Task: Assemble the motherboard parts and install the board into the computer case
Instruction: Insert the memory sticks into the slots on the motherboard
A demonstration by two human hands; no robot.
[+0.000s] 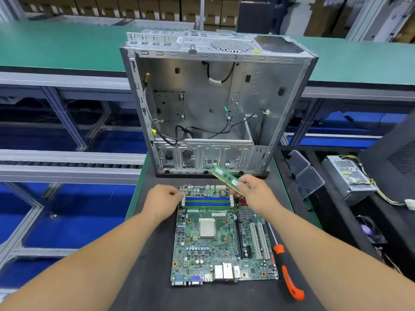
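A green motherboard (215, 250) lies flat on the black mat, its silver processor (207, 228) seated in the middle. Blue and green memory slots (207, 202) run across its far end. My right hand (256, 194) pinches a green memory stick (225, 176), held tilted in the air above the slots' right end. With curled fingers, my left hand (162, 199) touches the left end of the slots at the latch. Behind the board stands the open grey computer case (215, 104), loose black cables hanging inside it.
A screwdriver with an orange and black handle (286, 269) lies on the mat right of the board. A grey power supply (349, 176) with yellow wires sits in a black tray at the right. A green conveyor (62, 48) runs behind the case.
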